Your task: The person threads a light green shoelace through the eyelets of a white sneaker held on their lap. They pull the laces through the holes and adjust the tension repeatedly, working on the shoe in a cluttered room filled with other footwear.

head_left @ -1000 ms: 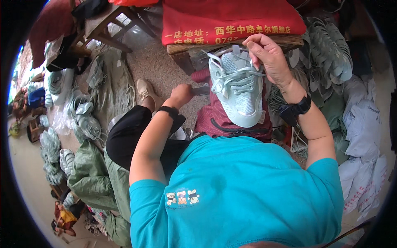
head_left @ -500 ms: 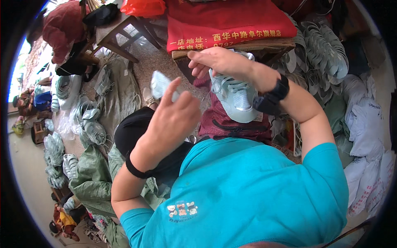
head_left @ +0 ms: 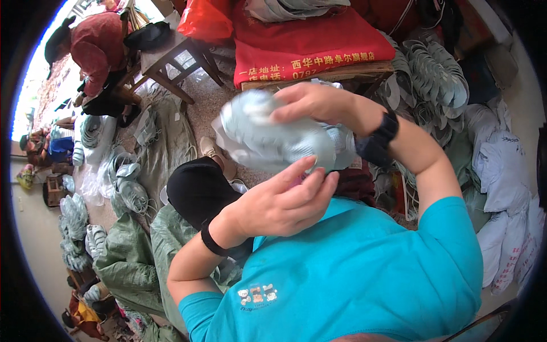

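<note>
A pale grey-white shoe upper (head_left: 273,134), smeared by motion, is held between my two hands above my lap. My right hand (head_left: 319,105) grips its far edge, thumb and fingers closed on it. At the near edge, the bent fingers of my left hand (head_left: 293,196) close on the toe end of the upper. Partly hidden behind it and beside my right wrist, another light laced shoe upper (head_left: 343,145) rests over the maroon cloth on my lap.
Ahead is a wooden bench with a red cloth (head_left: 313,48) and stacked uppers (head_left: 293,8). Bundled uppers (head_left: 436,74) and white sacks (head_left: 504,171) lie to the right. A wooden stool (head_left: 171,57), green sacks (head_left: 122,251) and a seated person (head_left: 99,48) are left.
My left hand has moved right and nearer, meeting the upper. My right hand, spread over the laced upper before, now grips the pale upper. The view has shifted slightly.
</note>
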Available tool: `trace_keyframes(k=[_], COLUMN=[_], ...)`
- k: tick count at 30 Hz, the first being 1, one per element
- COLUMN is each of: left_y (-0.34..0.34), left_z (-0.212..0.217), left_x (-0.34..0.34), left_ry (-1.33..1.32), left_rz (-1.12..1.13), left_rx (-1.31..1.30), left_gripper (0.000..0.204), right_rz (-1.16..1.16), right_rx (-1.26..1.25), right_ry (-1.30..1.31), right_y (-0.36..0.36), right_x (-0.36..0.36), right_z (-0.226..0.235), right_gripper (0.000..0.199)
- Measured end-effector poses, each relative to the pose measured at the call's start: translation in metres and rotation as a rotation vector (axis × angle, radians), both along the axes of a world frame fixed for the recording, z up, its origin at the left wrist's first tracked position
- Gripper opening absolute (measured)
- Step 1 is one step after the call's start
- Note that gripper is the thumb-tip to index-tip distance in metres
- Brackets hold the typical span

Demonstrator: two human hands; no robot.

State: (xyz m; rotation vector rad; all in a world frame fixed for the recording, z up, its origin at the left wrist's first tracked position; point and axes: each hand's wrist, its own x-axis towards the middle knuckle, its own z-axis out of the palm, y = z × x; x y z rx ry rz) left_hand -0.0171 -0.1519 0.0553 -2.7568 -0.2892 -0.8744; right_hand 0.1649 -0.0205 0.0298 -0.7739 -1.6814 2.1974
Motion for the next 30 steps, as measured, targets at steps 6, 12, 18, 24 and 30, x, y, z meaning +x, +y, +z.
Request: trace_keyframes(k=[6,12,18,24,30], left_y=[0.017,0.075,0.085,0.099,0.107], left_z=[-0.031,-0.089,-0.062,-0.048,-0.110], left_x=[-0.025,0.012,0.042,0.048,0.038], left_ry=[-0.359,-0.991,-1.092,-1.151,-0.782], left_rz=[0.324,0.329,0.264,0.184,0.554], left_rx=[-0.488,-1.047,-1.159,-0.927,-1.227], left_gripper=[0.027,0.044,0.070,0.069,0.054], right_rz=[-0.627,-0.734,-0.758,-0.818,-0.804], right_rx=[-0.421,-0.383,0.137,0.093,-0.215], right_ry=[0.302,0.286,0.197,0.280,0.042], right_y=[-0.045,-0.069,-0.080,-0.065,-0.069], right_x=[0.071,0.088,0.086,0.085,0.100], right_z=[-0.010,-0.029,-0.008,0.017,-0.036], right_gripper=[0.038,0.035,0.031,0.031,0.034])
